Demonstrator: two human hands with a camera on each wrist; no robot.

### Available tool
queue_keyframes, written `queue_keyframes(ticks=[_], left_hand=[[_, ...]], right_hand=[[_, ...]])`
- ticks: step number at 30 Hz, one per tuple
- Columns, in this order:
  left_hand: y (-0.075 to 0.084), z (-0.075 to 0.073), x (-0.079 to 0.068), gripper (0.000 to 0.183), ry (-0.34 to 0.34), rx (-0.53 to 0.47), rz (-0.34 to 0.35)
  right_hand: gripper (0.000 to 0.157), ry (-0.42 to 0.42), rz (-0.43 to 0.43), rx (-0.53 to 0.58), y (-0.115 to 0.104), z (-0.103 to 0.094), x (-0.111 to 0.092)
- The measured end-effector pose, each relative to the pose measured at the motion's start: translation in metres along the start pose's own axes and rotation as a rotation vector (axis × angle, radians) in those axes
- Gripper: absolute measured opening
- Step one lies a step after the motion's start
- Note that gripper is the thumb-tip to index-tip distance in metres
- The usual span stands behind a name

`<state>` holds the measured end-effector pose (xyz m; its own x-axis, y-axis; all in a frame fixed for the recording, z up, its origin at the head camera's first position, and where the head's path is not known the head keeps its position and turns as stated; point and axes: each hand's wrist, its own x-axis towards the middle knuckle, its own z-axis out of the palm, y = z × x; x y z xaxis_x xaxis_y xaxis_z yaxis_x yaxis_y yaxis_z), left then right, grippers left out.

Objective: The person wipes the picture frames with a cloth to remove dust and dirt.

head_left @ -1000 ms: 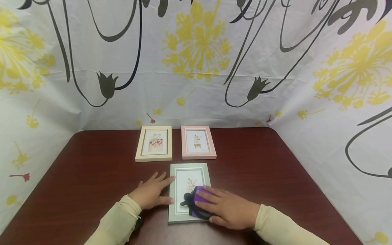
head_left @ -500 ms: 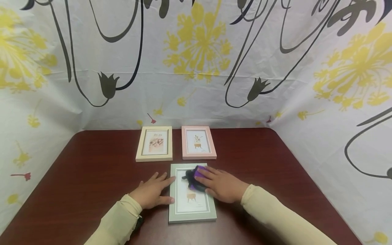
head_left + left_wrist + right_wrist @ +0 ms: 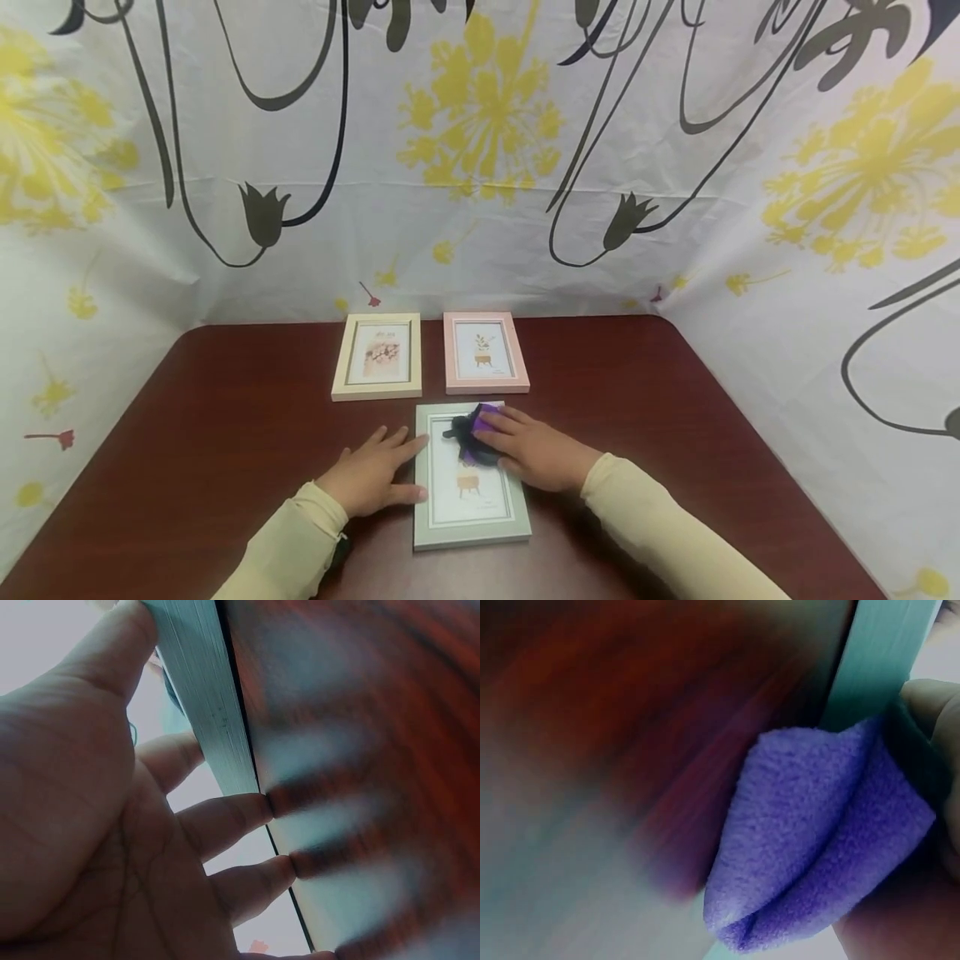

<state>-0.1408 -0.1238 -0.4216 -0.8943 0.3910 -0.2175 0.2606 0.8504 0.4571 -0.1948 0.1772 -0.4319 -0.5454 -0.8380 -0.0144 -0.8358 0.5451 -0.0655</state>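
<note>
A pale green picture frame (image 3: pixel 472 531) lies flat on the dark red-brown table, a plant print behind its pane. My left hand (image 3: pixel 367 475) rests at the frame's left side, fingers spread, with thumb and index fingertip on the border. In the left wrist view, other fingertips (image 3: pixel 247 810) reach down beside the frame's edge. With my right hand (image 3: pixel 543 452) I hold a folded purple and black cloth (image 3: pixel 802 825) against the upper part of the pane. The cloth's fuzzy purple side bulges out below the hand in the right wrist view, and it hides part of the print.
Behind the green frame lie a cream picture frame (image 3: pixel 414 387) and a pink picture frame (image 3: pixel 487 387), side by side near the table's back edge. A white curtain (image 3: pixel 420 208) with yellow and grey flowers encloses the back and sides of the table (image 3: pixel 225 417).
My right hand has moved the cloth from the lower right of the green frame up to its upper part, uncovering the lower print. The left hand has stayed in place.
</note>
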Motion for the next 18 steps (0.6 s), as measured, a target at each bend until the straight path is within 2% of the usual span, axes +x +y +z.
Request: queue_keyframes(ticks=[8,18], left_hand=[[0.001,-0.002,-0.003,0.08,0.007,-0.017,0.005],[-0.001,-0.001,-0.002,0.08,0.007,-0.02,0.016]], right_hand=[[0.054,-0.016,-0.032,0.052,-0.018,-0.005,-0.01],[0.054,-0.002,-0.125,0.106,-0.035,-0.004,-0.03]])
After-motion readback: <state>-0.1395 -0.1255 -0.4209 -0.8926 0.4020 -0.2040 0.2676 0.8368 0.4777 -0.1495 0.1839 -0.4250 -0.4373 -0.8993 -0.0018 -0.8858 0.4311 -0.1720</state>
